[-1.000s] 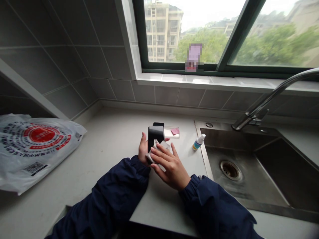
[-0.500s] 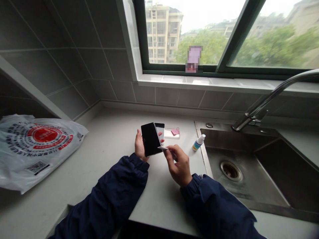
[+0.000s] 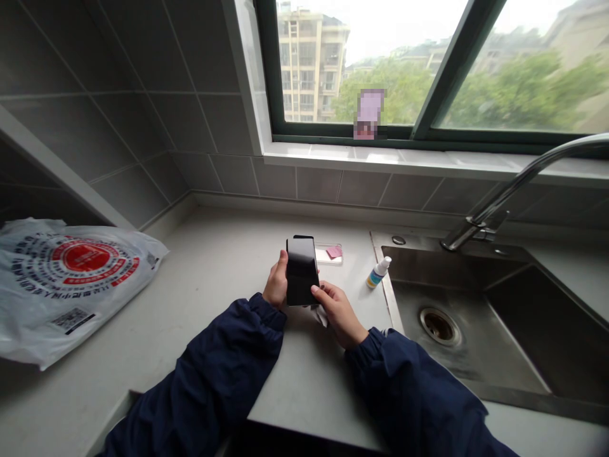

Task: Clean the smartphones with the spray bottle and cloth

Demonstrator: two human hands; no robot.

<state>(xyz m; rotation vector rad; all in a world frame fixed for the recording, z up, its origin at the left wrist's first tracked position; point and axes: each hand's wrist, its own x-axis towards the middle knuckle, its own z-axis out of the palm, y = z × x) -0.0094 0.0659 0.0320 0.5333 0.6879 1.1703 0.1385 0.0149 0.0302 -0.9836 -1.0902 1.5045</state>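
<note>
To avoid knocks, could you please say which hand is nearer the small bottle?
Right. The right hand is left of the small bottle; the left hand is farther left, past the phone.

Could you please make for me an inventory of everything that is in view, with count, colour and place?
phone: one, black, in both hands
wipe: one, whitish, at the right hand, below the phone
dark device: one, mostly hidden behind the phone
case: one, clear, on the counter
piece: one, pink, on the case
spray bottle: one, white-blue-yellow, beside the sink
sink: one, steel, right
tap: one, chrome, behind the sink
bag: one, whitish with red and black print, left
counter: one, pale, below
tiles: many, grey, wall
window: one, dark-framed, behind
blurred patch: one, pinkish, at the window
building: at least one, beige, outside
trees: uncountable, green, outside
sleeves: two, navy, foreground
hands: two, bare, at the phone
</note>
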